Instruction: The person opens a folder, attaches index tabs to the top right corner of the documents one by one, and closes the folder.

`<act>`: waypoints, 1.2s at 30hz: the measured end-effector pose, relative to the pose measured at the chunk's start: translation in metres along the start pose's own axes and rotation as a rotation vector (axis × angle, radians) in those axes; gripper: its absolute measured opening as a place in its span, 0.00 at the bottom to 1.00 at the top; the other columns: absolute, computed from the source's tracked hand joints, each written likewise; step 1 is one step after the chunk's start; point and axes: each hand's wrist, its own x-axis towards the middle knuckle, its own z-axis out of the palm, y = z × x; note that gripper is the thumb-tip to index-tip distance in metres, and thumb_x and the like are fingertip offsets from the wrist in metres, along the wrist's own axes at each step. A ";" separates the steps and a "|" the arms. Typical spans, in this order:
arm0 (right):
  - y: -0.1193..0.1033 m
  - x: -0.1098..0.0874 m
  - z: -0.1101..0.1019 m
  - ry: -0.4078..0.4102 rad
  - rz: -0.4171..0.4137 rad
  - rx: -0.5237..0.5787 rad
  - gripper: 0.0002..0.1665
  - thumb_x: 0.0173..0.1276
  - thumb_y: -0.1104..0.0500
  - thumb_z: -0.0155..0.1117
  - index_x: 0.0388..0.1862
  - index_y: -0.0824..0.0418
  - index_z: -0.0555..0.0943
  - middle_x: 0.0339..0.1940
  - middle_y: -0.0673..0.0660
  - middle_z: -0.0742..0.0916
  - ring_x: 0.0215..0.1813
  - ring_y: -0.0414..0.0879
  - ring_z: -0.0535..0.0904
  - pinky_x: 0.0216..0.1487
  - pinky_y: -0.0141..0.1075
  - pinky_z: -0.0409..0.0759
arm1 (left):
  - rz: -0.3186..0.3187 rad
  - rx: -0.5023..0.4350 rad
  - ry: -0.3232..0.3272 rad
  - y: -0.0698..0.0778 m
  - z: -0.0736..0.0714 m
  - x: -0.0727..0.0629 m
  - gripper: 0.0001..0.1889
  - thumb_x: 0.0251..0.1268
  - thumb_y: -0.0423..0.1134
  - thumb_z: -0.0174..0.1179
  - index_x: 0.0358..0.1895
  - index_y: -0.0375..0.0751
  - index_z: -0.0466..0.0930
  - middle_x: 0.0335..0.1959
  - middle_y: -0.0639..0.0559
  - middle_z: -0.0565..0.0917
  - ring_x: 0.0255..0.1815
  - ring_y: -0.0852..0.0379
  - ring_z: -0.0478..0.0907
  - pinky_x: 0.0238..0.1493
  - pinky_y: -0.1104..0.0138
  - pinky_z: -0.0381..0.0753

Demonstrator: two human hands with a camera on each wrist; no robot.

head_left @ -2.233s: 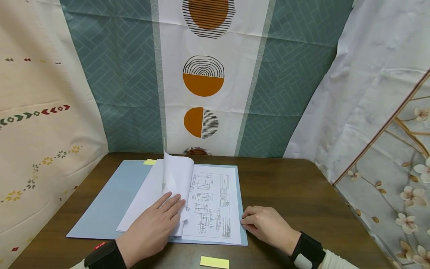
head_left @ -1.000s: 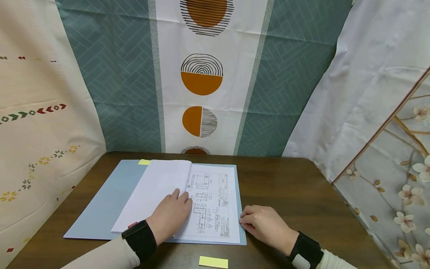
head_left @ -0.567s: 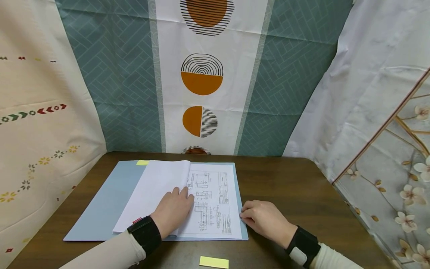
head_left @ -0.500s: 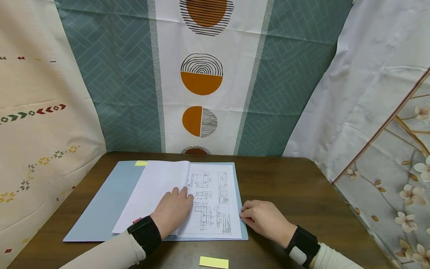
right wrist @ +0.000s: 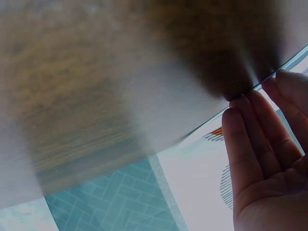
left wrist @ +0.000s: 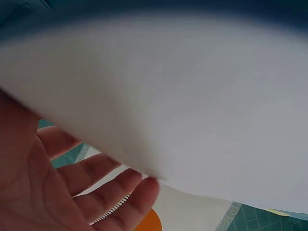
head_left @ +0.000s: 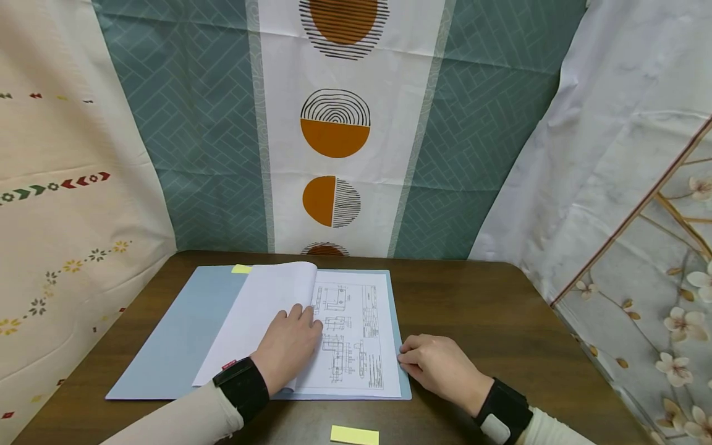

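A light blue folder [head_left: 167, 346] lies spread on the wooden table, bearing white sheets. The turned sheets [head_left: 261, 296] on its left side show blank backs and bow up slightly at the top. On the right is a page with technical line drawings [head_left: 347, 346]. My left hand [head_left: 289, 346] lies along the fold between these pages, fingers extended. In the left wrist view, its fingers [left wrist: 115, 187] show below a large pale sheet [left wrist: 202, 106]. My right hand [head_left: 439, 368] pinches the folder's right edge, thumb and index fingertip together there; the other fingertips [right wrist: 233, 118] touch the table.
A yellow sticky note strip [head_left: 354, 435] lies at the table's front, below the folder. Another yellow tab [head_left: 241, 269] sticks out at the top of the left sheets. Wooden tabletop [head_left: 456, 296] extends right of the folder. Patterned cloths [head_left: 489, 93] hang behind and at both sides.
A curling sheet has come down flat on the left, and my left hand has moved onto the fold. Since then the left sheets have bowed up slightly at the top. My right hand stays at the edge.
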 end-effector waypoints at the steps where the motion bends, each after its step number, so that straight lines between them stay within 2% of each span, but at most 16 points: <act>1: 0.000 -0.001 0.000 -0.003 0.001 0.004 0.12 0.66 0.61 0.86 0.48 0.54 0.97 0.45 0.48 0.92 0.42 0.41 0.87 0.48 0.38 0.90 | 0.006 0.011 0.007 0.000 0.000 0.000 0.28 0.56 0.46 0.86 0.59 0.40 0.89 0.54 0.38 0.87 0.50 0.42 0.81 0.51 0.52 0.87; 5: -0.001 -0.001 -0.002 -0.008 0.005 0.005 0.12 0.66 0.61 0.86 0.48 0.53 0.97 0.45 0.48 0.92 0.42 0.41 0.87 0.49 0.39 0.90 | 0.038 0.014 0.046 0.001 0.002 -0.001 0.29 0.56 0.46 0.86 0.59 0.38 0.89 0.56 0.38 0.88 0.57 0.40 0.83 0.61 0.47 0.84; 9: -0.002 -0.001 -0.002 -0.006 0.007 0.005 0.12 0.66 0.61 0.86 0.48 0.53 0.97 0.45 0.48 0.92 0.42 0.41 0.87 0.49 0.39 0.90 | 0.069 -0.090 0.103 0.004 -0.001 -0.002 0.25 0.60 0.46 0.83 0.58 0.40 0.90 0.56 0.42 0.90 0.61 0.43 0.84 0.71 0.46 0.79; 12: -0.003 -0.001 -0.002 -0.007 0.008 0.007 0.12 0.66 0.61 0.86 0.48 0.54 0.97 0.45 0.48 0.92 0.42 0.41 0.87 0.49 0.38 0.90 | 0.092 -0.195 0.148 0.008 -0.006 -0.005 0.20 0.63 0.47 0.81 0.55 0.42 0.91 0.53 0.47 0.91 0.58 0.48 0.86 0.72 0.49 0.78; 16: -0.003 -0.001 -0.001 -0.002 0.004 0.005 0.12 0.66 0.61 0.86 0.47 0.54 0.97 0.45 0.48 0.92 0.42 0.41 0.87 0.48 0.38 0.90 | 0.133 -0.305 0.178 0.014 -0.014 -0.013 0.18 0.66 0.47 0.79 0.55 0.44 0.92 0.51 0.50 0.91 0.54 0.51 0.86 0.68 0.53 0.80; 21: -0.003 -0.001 -0.001 0.008 0.002 -0.002 0.11 0.66 0.61 0.86 0.47 0.54 0.97 0.45 0.48 0.92 0.42 0.41 0.87 0.48 0.38 0.90 | 0.191 -0.410 0.163 0.021 -0.025 -0.025 0.19 0.68 0.48 0.78 0.57 0.45 0.91 0.52 0.52 0.90 0.53 0.52 0.84 0.63 0.55 0.82; 26: -0.003 -0.002 -0.002 0.000 0.011 0.003 0.12 0.65 0.61 0.86 0.47 0.54 0.97 0.45 0.48 0.92 0.42 0.41 0.87 0.48 0.39 0.90 | 0.242 -0.505 0.134 0.028 -0.030 -0.035 0.16 0.71 0.48 0.77 0.56 0.48 0.91 0.49 0.56 0.89 0.49 0.57 0.82 0.58 0.59 0.82; 32: -0.003 -0.002 -0.001 0.008 0.007 -0.003 0.11 0.66 0.61 0.86 0.47 0.54 0.97 0.45 0.48 0.92 0.42 0.41 0.87 0.48 0.38 0.90 | 0.291 -0.595 0.045 0.033 -0.034 -0.044 0.13 0.75 0.50 0.74 0.54 0.51 0.90 0.46 0.64 0.85 0.46 0.63 0.77 0.58 0.63 0.81; 36: -0.003 -0.002 0.000 0.017 0.002 -0.012 0.11 0.66 0.61 0.86 0.46 0.54 0.97 0.45 0.48 0.92 0.42 0.41 0.88 0.47 0.38 0.90 | 0.342 -0.622 0.045 0.036 -0.031 -0.048 0.12 0.76 0.53 0.73 0.52 0.53 0.88 0.42 0.68 0.81 0.43 0.66 0.73 0.54 0.68 0.78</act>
